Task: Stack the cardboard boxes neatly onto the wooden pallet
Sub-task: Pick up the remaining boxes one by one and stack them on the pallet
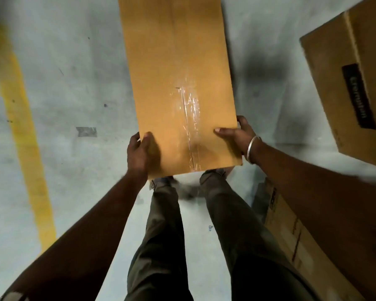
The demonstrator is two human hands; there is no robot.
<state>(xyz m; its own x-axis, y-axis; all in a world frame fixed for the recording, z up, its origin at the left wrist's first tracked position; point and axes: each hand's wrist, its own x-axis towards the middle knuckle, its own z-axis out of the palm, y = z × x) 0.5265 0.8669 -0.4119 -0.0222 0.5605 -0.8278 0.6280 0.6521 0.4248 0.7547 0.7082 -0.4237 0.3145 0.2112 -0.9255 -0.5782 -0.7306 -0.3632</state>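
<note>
I hold one box (178, 83) in front of me above the floor (74, 61), over my feet. It is flat-faced brown corrugated cardboard, rectangular, with a centre seam sealed by glossy clear tape (188, 118). Its long axis runs straight away from me; the short near edge is at my hands.

My left hand (139, 153) clamps the near left corner, thumb on the top face, fingers curled round the side. My right hand (237, 135) clamps the near right corner the same way; a metal bangle (252, 148) sits on that wrist.

The floor is smooth grey concrete with a worn yellow line (22, 127) well to the left. Open floor lies left of the box. On the right stand a second box (352, 83) with a dark label and a lower carton (302, 246) beside my right leg.
</note>
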